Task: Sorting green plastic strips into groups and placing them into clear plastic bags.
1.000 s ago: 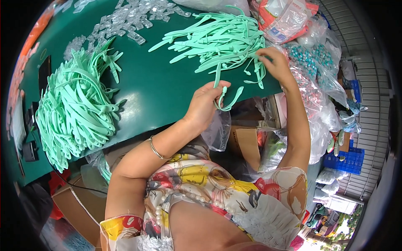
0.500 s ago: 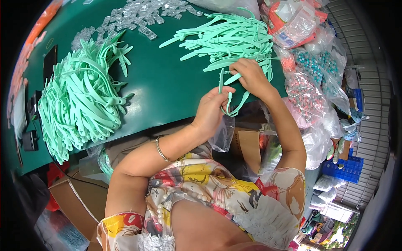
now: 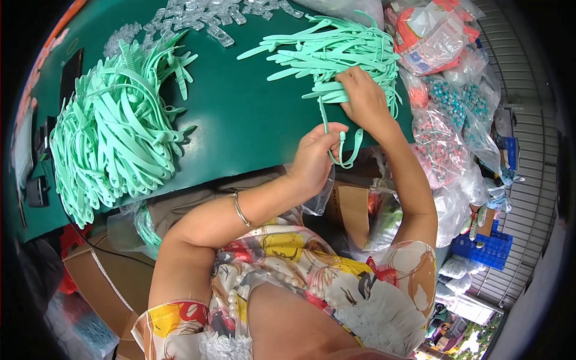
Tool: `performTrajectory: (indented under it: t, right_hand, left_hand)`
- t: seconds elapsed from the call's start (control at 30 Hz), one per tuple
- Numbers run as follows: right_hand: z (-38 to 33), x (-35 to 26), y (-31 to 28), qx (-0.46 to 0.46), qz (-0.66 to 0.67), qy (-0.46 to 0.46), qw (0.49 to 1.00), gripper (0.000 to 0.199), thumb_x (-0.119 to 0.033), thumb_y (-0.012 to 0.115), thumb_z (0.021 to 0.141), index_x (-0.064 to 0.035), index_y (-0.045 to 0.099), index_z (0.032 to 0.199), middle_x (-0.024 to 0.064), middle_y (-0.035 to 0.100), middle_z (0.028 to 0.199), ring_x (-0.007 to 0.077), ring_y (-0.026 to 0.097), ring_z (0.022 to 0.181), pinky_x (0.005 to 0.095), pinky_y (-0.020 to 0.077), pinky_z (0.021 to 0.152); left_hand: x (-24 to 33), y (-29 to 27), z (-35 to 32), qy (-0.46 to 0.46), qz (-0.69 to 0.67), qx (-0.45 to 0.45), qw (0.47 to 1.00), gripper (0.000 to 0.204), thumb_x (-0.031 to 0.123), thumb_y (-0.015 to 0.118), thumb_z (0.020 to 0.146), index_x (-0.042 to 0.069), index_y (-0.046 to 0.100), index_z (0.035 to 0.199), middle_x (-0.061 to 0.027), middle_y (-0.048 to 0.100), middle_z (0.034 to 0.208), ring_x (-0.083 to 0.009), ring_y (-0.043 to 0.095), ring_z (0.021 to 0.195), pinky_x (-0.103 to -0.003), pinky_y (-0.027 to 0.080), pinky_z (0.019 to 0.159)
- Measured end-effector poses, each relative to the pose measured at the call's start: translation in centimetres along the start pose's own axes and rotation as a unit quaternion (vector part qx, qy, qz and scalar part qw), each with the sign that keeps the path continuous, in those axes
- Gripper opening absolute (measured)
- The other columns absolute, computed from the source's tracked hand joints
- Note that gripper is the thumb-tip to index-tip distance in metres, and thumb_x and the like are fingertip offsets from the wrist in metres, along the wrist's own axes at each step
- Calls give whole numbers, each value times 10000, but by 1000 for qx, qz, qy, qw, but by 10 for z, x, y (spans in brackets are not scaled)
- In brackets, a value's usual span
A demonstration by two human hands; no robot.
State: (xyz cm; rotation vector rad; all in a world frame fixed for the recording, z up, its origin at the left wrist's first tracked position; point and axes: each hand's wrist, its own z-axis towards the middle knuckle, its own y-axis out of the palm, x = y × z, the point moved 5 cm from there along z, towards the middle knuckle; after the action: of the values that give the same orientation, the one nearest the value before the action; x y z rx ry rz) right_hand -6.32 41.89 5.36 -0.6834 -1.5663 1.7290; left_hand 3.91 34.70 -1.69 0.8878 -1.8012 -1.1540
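My left hand (image 3: 318,153) pinches a mint-green rubber strap (image 3: 351,159) between thumb and fingers, just off the table's near edge. One part of this strap stands up from the grip, and the rest hangs in a loop with a small knob. My right hand (image 3: 365,99) is at the near side of a pile of the same straps (image 3: 336,51), its fingers curled over a flat strap end; its fingertips are partly hidden. A bigger heap of mint-green straps (image 3: 120,126) lies at the left and reaches over the table edge.
Clear plastic buckles (image 3: 219,35) lie scattered at the back of the green table (image 3: 234,108). Plastic bags of small coloured parts (image 3: 441,141) crowd the right side. Below the edge stand cardboard boxes (image 3: 354,210). A cable and a dark device (image 3: 37,191) are at the far left.
My right hand has moved slightly away from me, onto the near straps of the right pile. My left hand keeps its strap, whose upper part now stretches up to that pile. The view has shifted slightly.
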Motion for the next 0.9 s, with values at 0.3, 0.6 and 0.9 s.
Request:
performTrajectory:
  t: [0.3, 0.6, 0.9]
  right_hand:
    - [-16, 11, -12, 32, 71, -56, 995, 311, 65, 569, 616, -45, 562, 907, 81, 542, 979, 301, 483, 948, 365, 398, 821]
    - [-43, 46, -28, 135, 461, 176, 859, 228, -208, 481, 911, -25, 594, 986, 39, 581, 1039, 119, 503, 939, 274, 387, 827]
    - [-32, 14, -21, 59, 327, 101, 938, 213, -103, 501, 857, 1, 512, 1042, 121, 530, 966, 248, 526, 894, 299, 398, 792]
  left_hand:
    - [-5, 0, 1, -4, 4, 10, 1000, 146, 41, 461, 858, -4, 560, 954, 18, 426, 666, -90, 390, 608, -234, 369, 583]
    - [7, 2, 6, 37, -18, -14, 999, 143, 64, 475, 874, -5, 554, 970, 3, 470, 690, -87, 433, 620, -229, 386, 595]
    - [10, 21, 41, 146, 139, -16, 979, 382, -15, 607, 779, 1, 492, 1143, 52, 450, 759, -23, 426, 660, -160, 363, 598]
